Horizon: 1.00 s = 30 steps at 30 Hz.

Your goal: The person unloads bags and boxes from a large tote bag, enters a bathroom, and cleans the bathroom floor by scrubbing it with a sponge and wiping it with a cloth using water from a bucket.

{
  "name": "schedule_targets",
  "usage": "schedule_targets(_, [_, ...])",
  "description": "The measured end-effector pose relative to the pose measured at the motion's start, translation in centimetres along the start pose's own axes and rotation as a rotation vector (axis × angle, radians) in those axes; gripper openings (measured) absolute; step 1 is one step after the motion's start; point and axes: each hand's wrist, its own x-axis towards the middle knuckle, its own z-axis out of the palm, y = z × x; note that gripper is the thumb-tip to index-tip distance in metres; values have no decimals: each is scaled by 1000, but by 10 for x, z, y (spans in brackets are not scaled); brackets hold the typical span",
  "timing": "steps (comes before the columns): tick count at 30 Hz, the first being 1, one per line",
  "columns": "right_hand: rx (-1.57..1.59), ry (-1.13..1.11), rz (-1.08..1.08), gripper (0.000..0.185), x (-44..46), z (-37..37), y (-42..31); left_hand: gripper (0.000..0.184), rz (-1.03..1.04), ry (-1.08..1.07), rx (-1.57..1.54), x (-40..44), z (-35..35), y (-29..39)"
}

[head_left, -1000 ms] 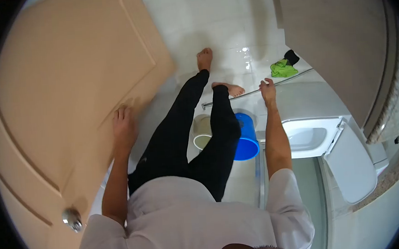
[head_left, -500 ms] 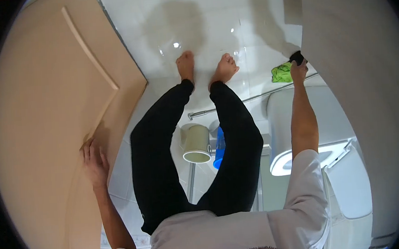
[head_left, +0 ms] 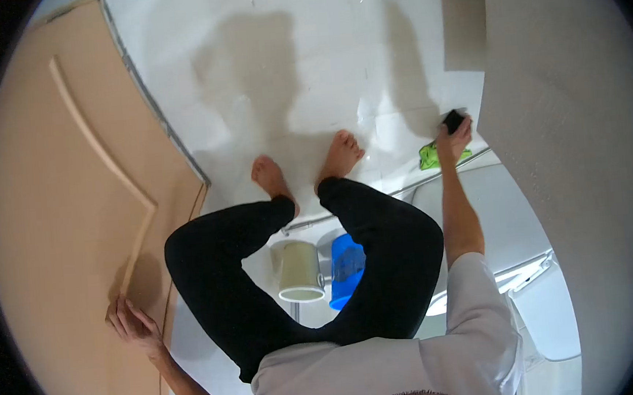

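On the right, my right hand [head_left: 457, 143] is closed around a small black block-shaped thing [head_left: 453, 120] down near the white tiled floor [head_left: 322, 65]. Its exact kind cannot be made out. A bright green cloth [head_left: 428, 157] shows just beneath that hand, partly covered by it. Far to the left, my left hand [head_left: 133, 328] rests with loosely spread fingers against a peach-coloured door or panel [head_left: 55, 238]. Its fingertips lie by the lower end of a pale raised strip [head_left: 98, 139]. Nothing is held in that hand.
A cream bucket [head_left: 300, 268] and a blue bucket [head_left: 346, 269] stand between my legs. A metal rod [head_left: 307, 226] crosses behind my feet. The white toilet [head_left: 511, 195] is beside my right arm, and a grey wall [head_left: 579, 179] bounds the right side. Wet patches glint on the floor.
My body has sunk into a deeper squat, knees wider apart. The black thing has shifted with my right hand, still held. My left hand has slid along the panel.
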Motion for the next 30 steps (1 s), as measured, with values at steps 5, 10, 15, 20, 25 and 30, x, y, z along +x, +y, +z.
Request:
schedule_targets(5, [239, -27, -399, 72, 33, 15, -135, 21, 155, 159, -275, 169, 100, 87])
schedule_targets(10, [217, 142, -774, 56, 229, 31, -326, 41, 582, 316, -640, 463, 235, 229])
schedule_targets(15, [114, 47, -646, 59, 267, 33, -395, 79, 101, 261, -427, 526, 304, 380])
schedule_targets(20, [-25, -124, -496, 67, 22, 58, -232, 82, -60, 224, -504, 512, 316, 397])
schedule_targets(25, [-136, -204, -407, 66, -10, 47, -189, 79, -80, 283, -447, 509, 325, 391])
schedule_targets(30, [-72, 207, -724, 59, 270, 59, -327, 78, -73, 319, -474, 519, 329, 389])
